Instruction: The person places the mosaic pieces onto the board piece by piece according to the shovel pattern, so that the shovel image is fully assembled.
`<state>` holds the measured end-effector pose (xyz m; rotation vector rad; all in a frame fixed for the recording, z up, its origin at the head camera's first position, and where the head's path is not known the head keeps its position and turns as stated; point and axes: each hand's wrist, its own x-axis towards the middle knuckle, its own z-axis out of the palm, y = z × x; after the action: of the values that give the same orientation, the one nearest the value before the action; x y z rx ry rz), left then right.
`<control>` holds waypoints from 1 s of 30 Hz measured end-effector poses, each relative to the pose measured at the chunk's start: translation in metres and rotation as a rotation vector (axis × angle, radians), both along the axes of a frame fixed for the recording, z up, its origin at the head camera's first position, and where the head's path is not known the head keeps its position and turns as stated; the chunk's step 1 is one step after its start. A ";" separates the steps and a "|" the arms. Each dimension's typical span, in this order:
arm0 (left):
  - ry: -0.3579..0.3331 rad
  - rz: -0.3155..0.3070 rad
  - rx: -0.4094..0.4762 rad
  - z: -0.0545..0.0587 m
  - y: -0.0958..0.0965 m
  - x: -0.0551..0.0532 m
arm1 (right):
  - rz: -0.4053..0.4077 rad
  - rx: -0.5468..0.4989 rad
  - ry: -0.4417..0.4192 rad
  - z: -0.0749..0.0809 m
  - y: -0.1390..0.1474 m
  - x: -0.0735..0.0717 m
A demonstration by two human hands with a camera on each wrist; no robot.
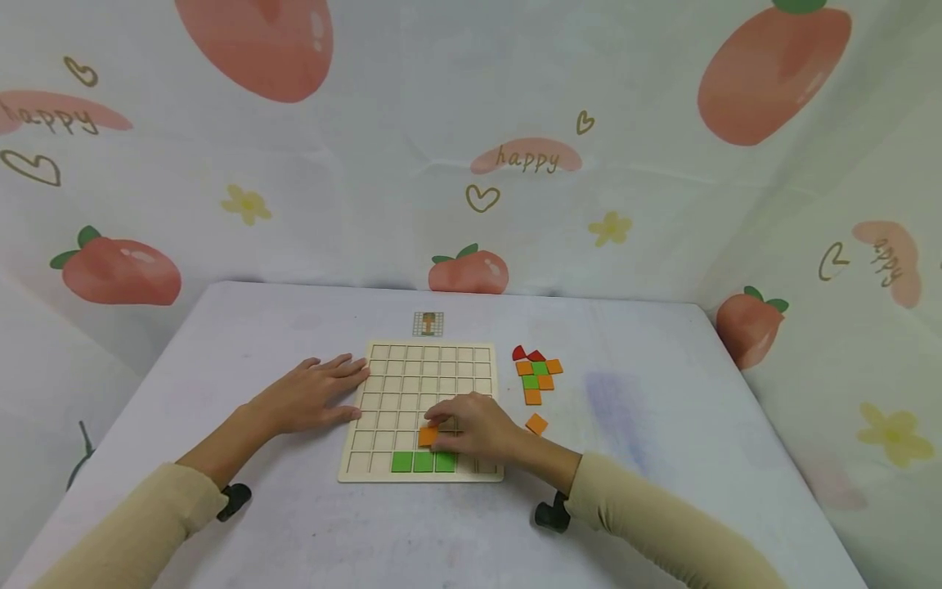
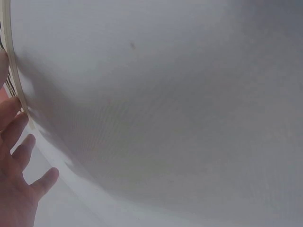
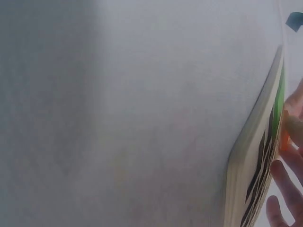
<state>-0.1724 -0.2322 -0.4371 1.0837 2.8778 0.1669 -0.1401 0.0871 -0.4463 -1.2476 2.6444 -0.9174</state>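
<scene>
A pale wooden grid board (image 1: 393, 383) lies flat on the table, with a row of 3 green square tiles (image 1: 423, 463) set in its bottom row. Just above that row, my right hand (image 1: 477, 427) pinches an orange square tile (image 1: 427, 436) between thumb and fingers. The right wrist view shows this orange tile (image 3: 285, 130) edge-on, close over the board. My left hand (image 1: 312, 398) lies with fingers spread, its fingertips at the board's left edge. In the left wrist view the fingers of the left hand (image 2: 16, 175) reach the board's rim.
Right of the board lie several loose orange tiles (image 1: 533, 397) and green tiles (image 1: 531, 382), with red pieces (image 1: 536, 356) behind them. A separate orange tile (image 1: 536, 424) lies nearer my right wrist. A small pattern card (image 1: 428, 324) sits beyond the board. A printed cloth backdrop borders the table.
</scene>
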 end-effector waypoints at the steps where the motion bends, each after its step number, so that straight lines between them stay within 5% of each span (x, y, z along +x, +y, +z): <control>1: -0.001 0.002 0.000 0.000 0.000 0.000 | 0.000 0.003 0.002 0.000 -0.001 0.000; 30: -0.005 0.011 0.015 -0.005 -0.003 -0.001 | -0.018 0.013 -0.028 -0.004 -0.004 0.003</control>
<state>-0.1738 -0.2347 -0.4423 1.0691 2.8829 0.1912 -0.1367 0.0831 -0.4500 -1.2011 2.6407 -0.9120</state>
